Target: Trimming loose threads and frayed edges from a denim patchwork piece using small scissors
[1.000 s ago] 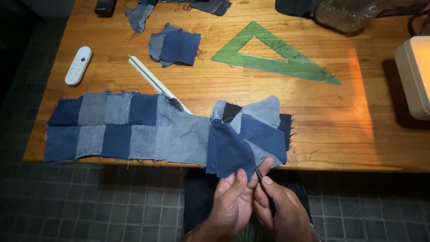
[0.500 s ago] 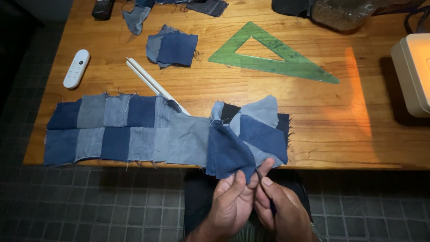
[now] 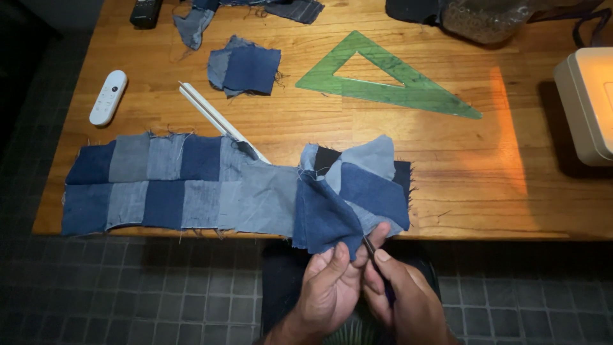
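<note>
**Hands working at the hem of a denim patchwork, over a wooden table**

The left hand point(image 3: 329, 287) is pinching the lower corner of the denim patchwork strip point(image 3: 223, 191), fingers closed on the dark blue patch where it is hanging off the table's near edge. The right hand point(image 3: 399, 291) is gripping a thin dark tool point(image 3: 370, 248), its tip touching that same corner; what kind of tool it is cannot be told.

The strip is lying along the front of the wooden table point(image 3: 485, 191), folded over at its right end. Behind it are lying a white ruler-like stick point(image 3: 214, 118), a white remote point(image 3: 108, 97), a small stack of denim squares point(image 3: 246, 69) and 1 green set square point(image 3: 389, 80). A cream-coloured machine point(image 3: 587, 102) is sitting at the right edge, warm light falling beside it. Dark grey floor tiles point(image 3: 128, 294) are showing below.
</note>
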